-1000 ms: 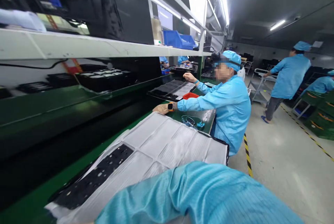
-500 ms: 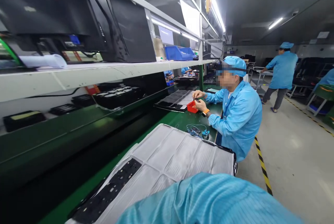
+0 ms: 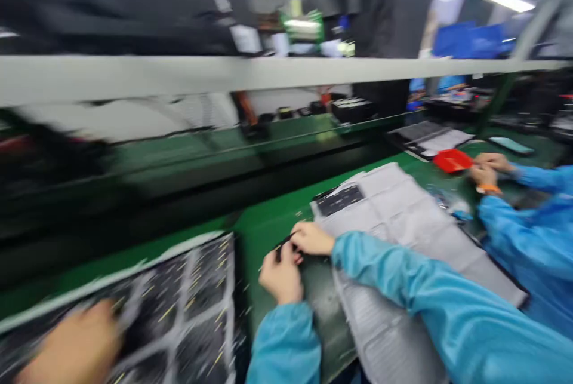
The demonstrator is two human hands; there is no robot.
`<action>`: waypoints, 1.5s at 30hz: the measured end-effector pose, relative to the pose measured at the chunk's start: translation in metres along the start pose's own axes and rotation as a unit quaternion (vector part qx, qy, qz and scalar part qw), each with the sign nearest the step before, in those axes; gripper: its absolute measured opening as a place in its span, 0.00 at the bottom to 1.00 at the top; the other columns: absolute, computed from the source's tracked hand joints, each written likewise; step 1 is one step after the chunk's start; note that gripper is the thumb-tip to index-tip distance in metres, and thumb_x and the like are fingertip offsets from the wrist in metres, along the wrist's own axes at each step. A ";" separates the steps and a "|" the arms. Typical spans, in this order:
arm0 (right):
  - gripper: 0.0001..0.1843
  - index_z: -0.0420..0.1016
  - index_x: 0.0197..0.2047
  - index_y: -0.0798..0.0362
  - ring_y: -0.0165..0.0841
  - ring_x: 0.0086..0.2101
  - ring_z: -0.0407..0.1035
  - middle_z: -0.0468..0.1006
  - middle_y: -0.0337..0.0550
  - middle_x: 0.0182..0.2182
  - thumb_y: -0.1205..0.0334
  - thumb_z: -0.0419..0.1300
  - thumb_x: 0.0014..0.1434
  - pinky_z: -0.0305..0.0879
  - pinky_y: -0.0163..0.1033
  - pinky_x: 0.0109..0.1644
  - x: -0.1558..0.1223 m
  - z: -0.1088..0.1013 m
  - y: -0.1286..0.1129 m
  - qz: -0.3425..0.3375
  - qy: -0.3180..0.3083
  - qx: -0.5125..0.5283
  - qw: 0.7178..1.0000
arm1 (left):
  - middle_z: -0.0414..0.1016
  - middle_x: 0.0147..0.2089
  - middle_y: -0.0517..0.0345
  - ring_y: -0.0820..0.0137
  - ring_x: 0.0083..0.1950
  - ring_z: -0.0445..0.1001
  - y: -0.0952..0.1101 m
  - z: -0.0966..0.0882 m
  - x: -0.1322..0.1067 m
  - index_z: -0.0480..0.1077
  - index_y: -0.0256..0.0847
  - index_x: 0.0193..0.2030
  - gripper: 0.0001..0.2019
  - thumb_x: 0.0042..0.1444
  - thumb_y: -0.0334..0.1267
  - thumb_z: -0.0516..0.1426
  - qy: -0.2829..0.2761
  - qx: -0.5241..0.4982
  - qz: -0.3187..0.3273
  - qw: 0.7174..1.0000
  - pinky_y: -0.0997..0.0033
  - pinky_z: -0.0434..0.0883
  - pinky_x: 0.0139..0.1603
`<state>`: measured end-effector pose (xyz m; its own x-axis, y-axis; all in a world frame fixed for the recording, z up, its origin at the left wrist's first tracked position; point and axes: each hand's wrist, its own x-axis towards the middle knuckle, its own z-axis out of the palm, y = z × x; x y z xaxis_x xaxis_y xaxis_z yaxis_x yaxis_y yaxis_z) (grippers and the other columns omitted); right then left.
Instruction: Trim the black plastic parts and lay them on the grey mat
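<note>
My left hand point(image 3: 280, 276) and my right hand point(image 3: 312, 237) meet over the green bench point(image 3: 264, 226), both in blue sleeves. Their fingers are pinched together on a small thin black part point(image 3: 283, 243) held between them. Right of my hands lies a white padded tray point(image 3: 403, 211) with a black panel point(image 3: 342, 199) at its far corner. To the left sits a dark tray of small black and yellowish parts point(image 3: 188, 306). The whole view is smeared by motion.
A blurred hand of another person point(image 3: 76, 348) rests on the dark tray at bottom left. On the right a co-worker in blue point(image 3: 528, 234) has both hands at a red bin point(image 3: 452, 160). A white shelf point(image 3: 224, 73) runs overhead, with a dark conveyor channel point(image 3: 224, 193) behind the bench.
The view has swung left and down from the co-worker and the aisle. My two hands have come into sight, pinching a small black part, and a dark parts tray appears on the left.
</note>
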<state>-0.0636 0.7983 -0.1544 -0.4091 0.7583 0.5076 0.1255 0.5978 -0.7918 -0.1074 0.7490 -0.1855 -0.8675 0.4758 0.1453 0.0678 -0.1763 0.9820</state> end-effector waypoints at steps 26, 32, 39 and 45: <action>0.18 0.71 0.43 0.58 0.29 0.27 0.72 0.75 0.42 0.30 0.54 0.61 0.53 0.67 0.30 0.23 0.012 0.060 0.071 0.141 -0.222 0.211 0.942 | 0.65 0.23 0.67 0.80 0.18 0.64 -0.059 -0.054 0.050 0.64 0.37 0.34 0.18 0.50 0.49 0.64 -0.006 -0.177 -0.061 0.982 0.79 0.63 0.20; 0.16 0.71 0.37 0.57 0.25 0.20 0.67 0.73 0.37 0.24 0.52 0.62 0.53 0.64 0.29 0.21 0.015 0.054 0.070 0.143 -0.193 0.219 0.946 | 0.69 0.30 0.62 0.79 0.19 0.66 -0.057 -0.052 0.047 0.66 0.37 0.46 0.21 0.51 0.46 0.64 -0.054 -0.178 -0.039 0.982 0.78 0.66 0.19; 0.14 0.77 0.37 0.56 0.24 0.23 0.66 0.77 0.41 0.32 0.54 0.63 0.53 0.65 0.30 0.24 0.016 0.048 0.070 0.144 -0.174 0.247 0.942 | 0.68 0.28 0.63 0.79 0.19 0.66 -0.054 -0.052 0.045 0.67 0.36 0.46 0.21 0.50 0.47 0.65 -0.090 -0.198 -0.061 0.974 0.79 0.65 0.19; 0.12 0.78 0.37 0.55 0.27 0.29 0.68 0.78 0.42 0.35 0.56 0.64 0.52 0.67 0.30 0.28 0.016 0.048 0.071 0.168 -0.163 0.285 0.930 | 0.68 0.27 0.62 0.79 0.20 0.66 -0.053 -0.052 0.044 0.68 0.36 0.44 0.19 0.51 0.46 0.64 -0.122 -0.194 -0.066 0.971 0.78 0.65 0.19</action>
<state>-0.1044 0.8400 -0.2184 -0.6969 0.7026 0.1439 -0.1668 0.0364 -0.9853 -0.1746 0.7343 -0.2370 -0.7100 0.6983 0.0917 -0.2688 -0.3890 0.8812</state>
